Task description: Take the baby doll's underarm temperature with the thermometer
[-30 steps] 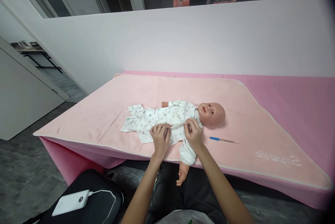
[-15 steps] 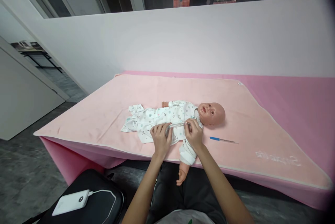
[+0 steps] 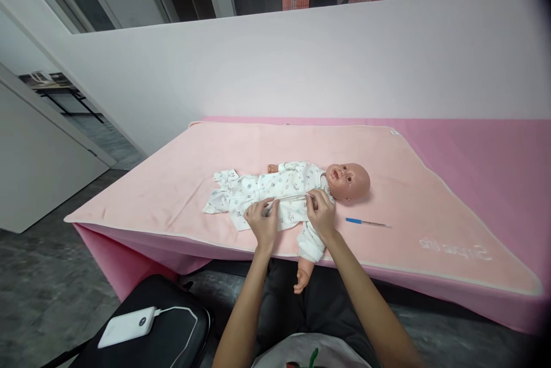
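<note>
Doll lies face-up on the pink worktop, head to the right.
Left hand pinches one end of a thin tie on its printed romper; right hand fingers pinch the other end; a blue-capped pen lies just right.

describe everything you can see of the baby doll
The baby doll lies on its back on the pink blanket, bald plastic-looking head to the right, mouth open. It wears a white printed cloth suit. One bare hand hangs over the near table edge. The left hand and right hand pinch the suit's front opening.
</note>
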`<action>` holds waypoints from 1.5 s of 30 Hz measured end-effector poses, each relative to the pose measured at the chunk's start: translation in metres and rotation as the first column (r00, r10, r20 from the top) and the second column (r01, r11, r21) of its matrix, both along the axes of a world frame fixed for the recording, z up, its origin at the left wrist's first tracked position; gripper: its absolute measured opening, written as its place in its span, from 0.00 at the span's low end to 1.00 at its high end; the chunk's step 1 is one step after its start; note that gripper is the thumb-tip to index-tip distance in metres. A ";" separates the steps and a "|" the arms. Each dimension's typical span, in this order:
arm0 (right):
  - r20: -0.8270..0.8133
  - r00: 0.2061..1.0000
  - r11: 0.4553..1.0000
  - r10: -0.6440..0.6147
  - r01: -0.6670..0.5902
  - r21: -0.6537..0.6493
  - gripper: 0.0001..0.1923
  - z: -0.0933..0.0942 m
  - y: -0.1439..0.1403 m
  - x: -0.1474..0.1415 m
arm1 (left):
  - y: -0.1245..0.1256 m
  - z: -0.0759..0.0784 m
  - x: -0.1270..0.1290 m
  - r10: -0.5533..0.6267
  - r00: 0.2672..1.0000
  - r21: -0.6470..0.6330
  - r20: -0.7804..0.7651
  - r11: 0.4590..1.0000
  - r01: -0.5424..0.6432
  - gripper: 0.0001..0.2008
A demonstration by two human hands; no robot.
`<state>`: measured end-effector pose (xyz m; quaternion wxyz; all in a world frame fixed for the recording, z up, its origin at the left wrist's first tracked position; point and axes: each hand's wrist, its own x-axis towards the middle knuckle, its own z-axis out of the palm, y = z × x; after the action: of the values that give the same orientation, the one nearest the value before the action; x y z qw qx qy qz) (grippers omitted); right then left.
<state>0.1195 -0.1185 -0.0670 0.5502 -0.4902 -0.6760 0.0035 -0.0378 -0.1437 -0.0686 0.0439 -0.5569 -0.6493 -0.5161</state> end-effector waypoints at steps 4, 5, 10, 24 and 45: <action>-0.047 0.992 0.993 -0.116 0.115 -0.030 0.16 0.002 -0.020 0.019 | 0.006 0.015 -0.013 0.108 0.992 0.042 0.059 0.993 -0.111 0.07; -0.062 0.983 0.985 -0.171 0.168 -0.046 0.18 0.000 -0.028 0.031 | 0.010 0.021 -0.015 0.072 0.997 0.056 0.042 0.996 -0.074 0.08; 0.208 0.873 0.856 -0.441 0.478 -0.197 0.19 -0.030 -0.059 0.120 | 0.045 0.053 -0.001 -0.525 0.848 -0.098 -0.069 0.850 0.518 0.10; 0.083 0.904 0.888 -0.419 0.427 -0.171 0.17 0.031 -0.093 0.134 | 0.074 0.074 0.027 -0.596 0.702 -0.473 -0.390 0.784 0.403 0.14; 0.425 0.901 0.980 -0.086 0.152 -0.125 0.06 0.076 0.097 0.012 | 0.091 0.106 0.002 -0.415 0.655 -0.381 -0.631 0.902 0.204 0.18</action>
<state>0.1317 -0.0212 0.0089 0.3525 -0.5613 -0.7442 -0.0826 -0.0355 -0.0529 0.0372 0.1179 -0.8136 -0.5432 -0.1706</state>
